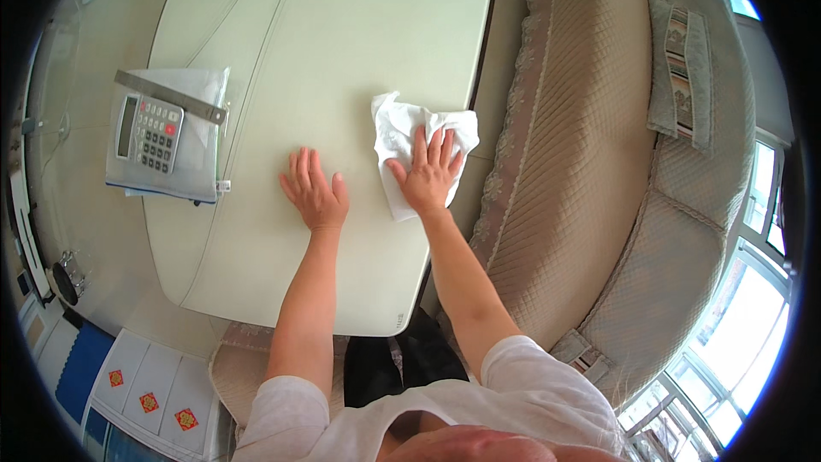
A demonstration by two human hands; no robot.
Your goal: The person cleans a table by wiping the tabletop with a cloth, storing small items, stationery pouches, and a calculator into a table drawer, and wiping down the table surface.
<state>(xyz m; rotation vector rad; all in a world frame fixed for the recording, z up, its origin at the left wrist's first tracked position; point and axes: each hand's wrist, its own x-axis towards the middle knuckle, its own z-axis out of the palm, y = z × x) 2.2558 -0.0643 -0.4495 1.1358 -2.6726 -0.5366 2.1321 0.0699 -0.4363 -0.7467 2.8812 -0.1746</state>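
Observation:
A crumpled white cloth [397, 135] lies at the right edge of the pale table [346, 45], part of it reaching past that edge. My right hand [430, 176] presses flat on the cloth with its fingers spread. Farther left, my left hand [317, 196] rests palm down on the bare tabletop, holding nothing, its thumb apart from the fingers.
On the table's left side a grey calculator [151, 133] and a metal ruler [170, 96] lie on a translucent zip pouch [205, 170]. A quilted beige sofa [577, 109] runs along the right. A white drawer unit [147, 391] stands at the lower left.

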